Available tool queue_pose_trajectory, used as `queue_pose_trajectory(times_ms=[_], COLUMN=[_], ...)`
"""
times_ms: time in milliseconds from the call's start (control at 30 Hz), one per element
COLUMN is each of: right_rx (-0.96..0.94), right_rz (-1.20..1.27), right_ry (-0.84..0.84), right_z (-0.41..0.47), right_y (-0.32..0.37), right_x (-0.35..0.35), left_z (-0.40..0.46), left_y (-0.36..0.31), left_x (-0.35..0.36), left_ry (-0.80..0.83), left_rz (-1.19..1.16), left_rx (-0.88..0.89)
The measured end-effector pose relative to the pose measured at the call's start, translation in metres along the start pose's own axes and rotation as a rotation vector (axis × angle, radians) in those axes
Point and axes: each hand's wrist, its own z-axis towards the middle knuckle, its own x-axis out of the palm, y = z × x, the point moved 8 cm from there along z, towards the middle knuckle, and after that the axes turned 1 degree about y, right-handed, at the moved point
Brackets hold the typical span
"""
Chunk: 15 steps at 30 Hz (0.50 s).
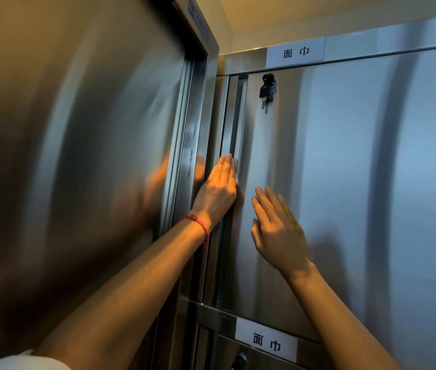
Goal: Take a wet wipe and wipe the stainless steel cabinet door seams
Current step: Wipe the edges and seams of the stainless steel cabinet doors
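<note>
left hand is on the vertical seam at the left edge of the cabinet door, fingers straight and pressed together, flat against the metal. wet wipe is trapped under those fingers, only a small white edge shows at the fingertip side, so can't tell how it's folded

key relation: seam's long axis runs straight up-down, from just under the top label to the rail above the lower label. left hand sits roughly mid-height on it, fingers pointing up along the seam, so wipe is aligned w/ the groove. more seam shows above the hand than below it; forearm covers part of the lower run. next stroke prob goes up toward the top corner or down along the same line, can't say which

right hand is just beside, lower and to the right, fingers spread a bit and straight, palm flat on the door face, holding nothing. looks like it's bracing the door. left hand is the nearer one to the seam, right is off it

keys hang from the lock near the door's top left, above both hands, close to the seam but not in its line
</note>
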Motion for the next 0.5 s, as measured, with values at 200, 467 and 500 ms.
queue_pose_trajectory(times_ms=[200,467,500], right_rx=[0.001,0.007,0.006], right_rz=[0.008,0.002,0.0], right_ry=[-0.013,-0.02,-0.022], right_z=[0.001,0.0,0.0], right_y=[0.001,0.0,0.0], right_x=[-0.002,-0.002,-0.002], left_z=[-0.008,0.009,0.012], left_y=[-0.003,-0.002,0.0], left_x=[-0.005,0.007,0.008], left_ry=[-0.002,0.075,0.083], left_rz=[-0.015,-0.015,-0.023], left_rx=[-0.003,0.042,0.032])
